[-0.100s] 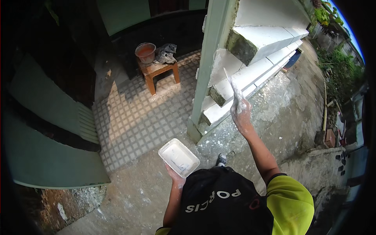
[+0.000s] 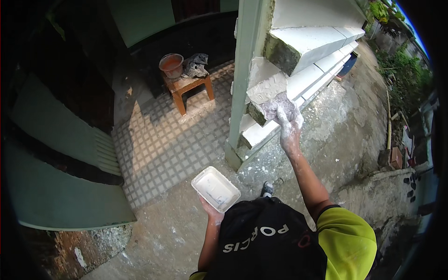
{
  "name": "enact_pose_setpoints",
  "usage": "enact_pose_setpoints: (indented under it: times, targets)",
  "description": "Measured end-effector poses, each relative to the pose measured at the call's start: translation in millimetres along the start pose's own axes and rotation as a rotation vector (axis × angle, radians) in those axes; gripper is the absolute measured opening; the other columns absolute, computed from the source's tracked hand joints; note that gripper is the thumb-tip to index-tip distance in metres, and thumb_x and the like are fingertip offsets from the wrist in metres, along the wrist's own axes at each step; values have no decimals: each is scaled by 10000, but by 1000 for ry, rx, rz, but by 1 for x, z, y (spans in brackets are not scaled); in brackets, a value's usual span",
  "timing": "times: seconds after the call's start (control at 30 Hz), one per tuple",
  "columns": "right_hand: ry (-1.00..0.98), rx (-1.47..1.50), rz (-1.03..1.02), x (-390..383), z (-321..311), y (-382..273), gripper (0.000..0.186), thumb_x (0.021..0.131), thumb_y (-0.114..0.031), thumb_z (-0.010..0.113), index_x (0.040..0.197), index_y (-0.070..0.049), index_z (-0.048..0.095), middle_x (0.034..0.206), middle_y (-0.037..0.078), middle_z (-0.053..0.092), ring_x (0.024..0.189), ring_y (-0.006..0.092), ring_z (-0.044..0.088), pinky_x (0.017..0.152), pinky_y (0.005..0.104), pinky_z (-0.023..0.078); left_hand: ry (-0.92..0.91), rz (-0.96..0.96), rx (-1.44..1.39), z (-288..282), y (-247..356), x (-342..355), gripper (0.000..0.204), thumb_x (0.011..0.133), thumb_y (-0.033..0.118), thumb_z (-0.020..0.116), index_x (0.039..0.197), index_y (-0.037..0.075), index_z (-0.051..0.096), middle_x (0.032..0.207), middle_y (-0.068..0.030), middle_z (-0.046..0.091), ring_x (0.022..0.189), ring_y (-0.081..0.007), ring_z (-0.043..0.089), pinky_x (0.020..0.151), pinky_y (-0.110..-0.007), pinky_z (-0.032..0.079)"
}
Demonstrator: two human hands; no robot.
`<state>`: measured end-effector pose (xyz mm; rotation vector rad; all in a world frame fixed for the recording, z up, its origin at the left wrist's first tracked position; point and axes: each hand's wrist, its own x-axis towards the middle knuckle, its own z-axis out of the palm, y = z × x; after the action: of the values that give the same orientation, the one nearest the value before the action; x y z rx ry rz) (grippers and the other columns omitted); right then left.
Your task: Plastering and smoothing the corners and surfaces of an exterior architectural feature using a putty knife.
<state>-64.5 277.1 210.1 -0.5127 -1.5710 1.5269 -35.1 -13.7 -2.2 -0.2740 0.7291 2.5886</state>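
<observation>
My left hand (image 2: 213,213) is wrapped round the side of a shallow white rectangular plastic tub (image 2: 205,180), which has whitish paste smeared inside. My right hand (image 2: 291,128), coated in white, grips a flat, wide scraper (image 2: 278,103) from its near end. Pale paste (image 2: 268,87) covers the scraper's far half. The blade's broad face shows, over the end of a white-tiled step (image 2: 306,77); whether it touches the step I cannot tell. The steps have rough, bare grey-green ends beside a pale green post (image 2: 243,84).
A brown stool (image 2: 192,85) stands on the patterned floor tiles, bearing a reddish bucket (image 2: 171,66) and a crumpled grey bag (image 2: 196,65). Curved green walls (image 2: 70,186) bound the left. White-spattered concrete (image 2: 322,135) runs along the steps at right. My shoe (image 2: 267,189) shows below.
The scraper has turned from edge-on to showing its broad face with paste on it, as my right hand rotated. The tub stays in my left hand; the view has shifted slightly.
</observation>
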Motion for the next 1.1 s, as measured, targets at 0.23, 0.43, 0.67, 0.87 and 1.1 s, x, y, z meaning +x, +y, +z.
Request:
enact_pose_setpoints:
  times: [0.23, 0.43, 0.67, 0.87, 1.1]
  targets:
    - [-14, 138, 107, -17, -16, 1, 348, 912, -78, 531, 1229, 60, 494, 1102, 147, 601, 963, 210, 615, 802, 306, 505, 48, 33, 7, 5, -19, -23, 715, 902, 632, 278, 1437, 160, 304, 1412, -62, 414, 1245, -319, 456, 1019, -484, 397]
    - [129, -591, -600, 43, 24, 39, 454, 860, -15, 487, 1308, 47, 449, 866, 255, 639, 716, 332, 628, 695, 394, 478, 33, -5, 13, 18, -18, -21, 715, 905, 633, 254, 1438, 159, 304, 1407, -64, 420, 1240, -316, 463, 1022, -483, 396]
    - [-105, -500, -465, -18, 44, 20, 473, 819, 29, 440, 1291, 48, 474, 1061, 273, 618, 948, 381, 632, 839, 396, 482, 46, 16, 9, 7, -19, -23, 693, 896, 615, 333, 1414, 155, 348, 1364, -67, 472, 1210, -309, 495, 1002, -497, 419]
    - [29, -448, -435, -9, 12, 10, 434, 842, 71, 448, 1267, 20, 515, 1062, 237, 643, 922, 320, 667, 762, 382, 514, 16, 16, 37, 11, -13, -21, 689, 917, 600, 273, 1428, 141, 321, 1389, -70, 441, 1224, -307, 480, 1009, -474, 413]
    - [-29, -577, -498, 3, 48, 20, 416, 844, 21, 447, 1255, 28, 516, 931, 277, 637, 783, 360, 656, 720, 400, 489, 76, -4, 65, 16, -14, -20, 685, 920, 603, 275, 1427, 144, 324, 1390, -64, 442, 1222, -303, 482, 1016, -476, 403]
